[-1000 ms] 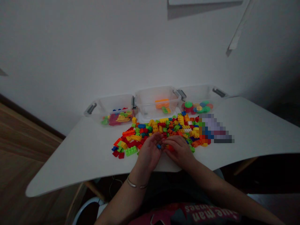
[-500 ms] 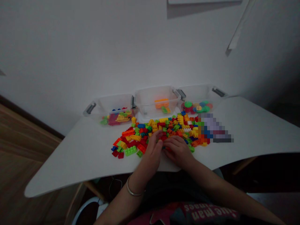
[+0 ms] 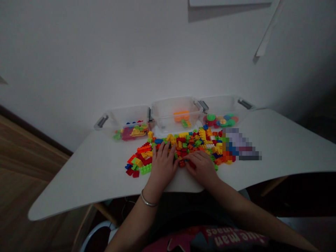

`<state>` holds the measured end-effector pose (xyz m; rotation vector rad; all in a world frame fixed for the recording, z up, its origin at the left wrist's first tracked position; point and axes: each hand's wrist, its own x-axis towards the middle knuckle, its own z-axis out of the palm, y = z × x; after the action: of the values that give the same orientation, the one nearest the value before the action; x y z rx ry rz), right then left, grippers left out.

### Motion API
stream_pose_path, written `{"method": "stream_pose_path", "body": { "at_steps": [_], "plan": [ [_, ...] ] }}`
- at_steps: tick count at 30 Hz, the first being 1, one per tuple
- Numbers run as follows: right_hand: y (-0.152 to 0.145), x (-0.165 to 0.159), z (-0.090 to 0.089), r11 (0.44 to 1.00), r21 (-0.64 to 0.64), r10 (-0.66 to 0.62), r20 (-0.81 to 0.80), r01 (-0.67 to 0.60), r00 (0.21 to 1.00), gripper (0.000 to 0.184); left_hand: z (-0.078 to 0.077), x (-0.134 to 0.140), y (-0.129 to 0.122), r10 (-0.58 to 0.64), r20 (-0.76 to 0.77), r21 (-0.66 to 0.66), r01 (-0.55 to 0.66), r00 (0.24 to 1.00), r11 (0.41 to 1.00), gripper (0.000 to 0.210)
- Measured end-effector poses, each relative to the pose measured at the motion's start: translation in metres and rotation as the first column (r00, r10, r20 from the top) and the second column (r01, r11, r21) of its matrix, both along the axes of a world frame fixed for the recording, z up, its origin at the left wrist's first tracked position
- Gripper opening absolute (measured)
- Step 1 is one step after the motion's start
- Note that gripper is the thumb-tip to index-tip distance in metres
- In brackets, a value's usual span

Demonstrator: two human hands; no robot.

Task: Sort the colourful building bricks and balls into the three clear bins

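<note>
A spread heap of colourful toy building bricks point(image 3: 183, 143) covers the middle of the white table. My left hand point(image 3: 163, 164), with a bangle on its wrist, lies palm down on the near left of the heap, fingers spread and holding nothing that I can see. Between the two hands sits a small red-orange brick point(image 3: 182, 163), close to my left thumb. My right hand point(image 3: 203, 168) is curled at the near edge of the heap, its thumb and forefinger closed at a small brick beside the red-orange one; the fingers partly hide what they grip.
Three clear plastic boxes stand along the wall: the left box point(image 3: 112, 115) and right box point(image 3: 223, 101) hold coloured toy pieces, the middle box point(image 3: 165, 105) an orange block and a green-yellow piece. A blurred-out item point(image 3: 240, 141) lies right of the heap on the table point(image 3: 283, 140).
My left hand has moved left, away from my right hand, and its fingers have spread over the bricks. The red-orange brick between the hands now shows. My right hand has hardly moved.
</note>
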<state>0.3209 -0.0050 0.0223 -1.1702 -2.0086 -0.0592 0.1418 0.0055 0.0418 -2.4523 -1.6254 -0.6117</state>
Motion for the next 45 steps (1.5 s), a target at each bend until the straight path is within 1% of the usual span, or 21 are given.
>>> {"method": "stream_pose_path", "body": {
  "at_steps": [2, 5, 9, 11, 14, 17, 19, 21, 25, 27, 30, 33, 35, 37, 39, 41, 43, 45],
  "plan": [
    [0.0, 0.0, 0.0, 1.0, 0.004, -0.001, -0.017, 0.001, 1.0, 0.014, 0.001, -0.001, 0.001, 0.01, -0.008, -0.007, -0.01, 1.0, 1.0, 0.054],
    [0.0, 0.002, 0.001, 1.0, -0.007, 0.002, -0.074, -0.002, 0.997, 0.017, 0.006, -0.001, -0.001, 0.005, -0.017, -0.028, -0.005, 1.0, 1.0, 0.056],
    [0.002, 0.006, 0.004, 1.0, -0.017, 0.01, -0.159, -0.013, 0.987, 0.019, 0.014, -0.001, -0.013, -0.005, -0.035, -0.025, 0.005, 0.999, 1.0, 0.056],
    [0.004, 0.01, 0.006, 1.0, -0.012, -0.001, -0.197, -0.002, 0.98, 0.018, 0.013, -0.001, -0.02, -0.009, -0.049, -0.003, 0.009, 0.999, 1.0, 0.056],
    [0.01, 0.02, 0.012, 0.999, -0.015, -0.039, -0.261, 0.036, 0.965, 0.018, 0.006, -0.003, -0.025, 0.008, -0.064, 0.012, -0.007, 0.998, 1.0, 0.057],
    [0.024, 0.037, 0.024, 0.993, -0.009, -0.114, -0.299, 0.116, 0.948, 0.017, -0.001, -0.005, -0.023, 0.031, -0.069, 0.007, -0.03, 0.997, 1.0, 0.058],
    [0.038, 0.054, 0.035, 0.977, 0.017, -0.193, -0.337, 0.211, 0.922, 0.018, -0.004, -0.005, -0.02, 0.033, -0.063, 0.005, -0.033, 0.997, 0.999, 0.057],
    [0.058, 0.073, 0.048, 0.948, 0.003, -0.295, -0.371, 0.319, 0.881, 0.02, -0.005, -0.006, -0.017, 0.044, -0.047, 0.007, -0.044, 0.998, 0.999, 0.057],
    [0.103, 0.109, 0.072, 0.888, -0.055, -0.44, -0.389, 0.456, 0.809, 0.027, -0.005, -0.005, -0.013, 0.066, 0.0, 0.011, -0.066, 0.998, 0.998, 0.055],
    [0.123, 0.121, 0.079, 0.861, -0.076, -0.492, -0.369, 0.502, 0.788, 0.029, -0.006, -0.005, -0.011, 0.061, 0.021, 0.01, -0.062, 0.998, 0.998, 0.053],
    [0.144, 0.13, 0.084, 0.825, -0.125, -0.563, -0.282, 0.551, 0.777, 0.03, -0.007, -0.006, -0.009, 0.053, 0.041, 0.006, -0.054, 0.998, 0.999, 0.05],
    [0.156, 0.132, 0.084, 0.766, -0.194, -0.638, -0.12, 0.613, 0.76, 0.031, -0.008, -0.008, -0.008, 0.043, 0.054, -0.012, -0.042, 0.998, 0.999, 0.05],
    [0.161, 0.132, 0.083, 0.736, -0.234, -0.651, 0.011, 0.635, 0.759, 0.032, -0.009, -0.008, -0.008, 0.039, 0.067, -0.025, -0.037, 0.997, 0.999, 0.05],
    [0.165, 0.133, 0.083, 0.719, -0.248, -0.64, 0.128, 0.649, 0.758, 0.034, -0.01, -0.009, -0.008, 0.038, 0.081, -0.028, -0.036, 0.996, 0.999, 0.05],
    [0.168, 0.134, 0.082, 0.709, -0.233, -0.629, 0.217, 0.666, 0.746, 0.038, -0.01, -0.009, -0.008, 0.038, 0.092, -0.026, -0.035, 0.995, 0.999, 0.049],
    [0.169, 0.135, 0.082, 0.711, -0.216, -0.616, 0.265, 0.669, 0.741, 0.041, -0.01, -0.009, -0.008, 0.034, 0.098, -0.03, -0.032, 0.995, 0.999, 0.049],
    [0.168, 0.135, 0.083, 0.732, -0.222, -0.593, 0.261, 0.645, 0.762, 0.04, -0.009, -0.01, -0.009, 0.031, 0.098, -0.041, -0.027, 0.995, 0.999, 0.05],
    [0.164, 0.134, 0.085, 0.762, -0.236, -0.57, 0.197, 0.603, 0.797, 0.038, -0.008, -0.01, -0.01, 0.031, 0.096, -0.047, -0.027, 0.995, 0.999, 0.05]
  ]
}}
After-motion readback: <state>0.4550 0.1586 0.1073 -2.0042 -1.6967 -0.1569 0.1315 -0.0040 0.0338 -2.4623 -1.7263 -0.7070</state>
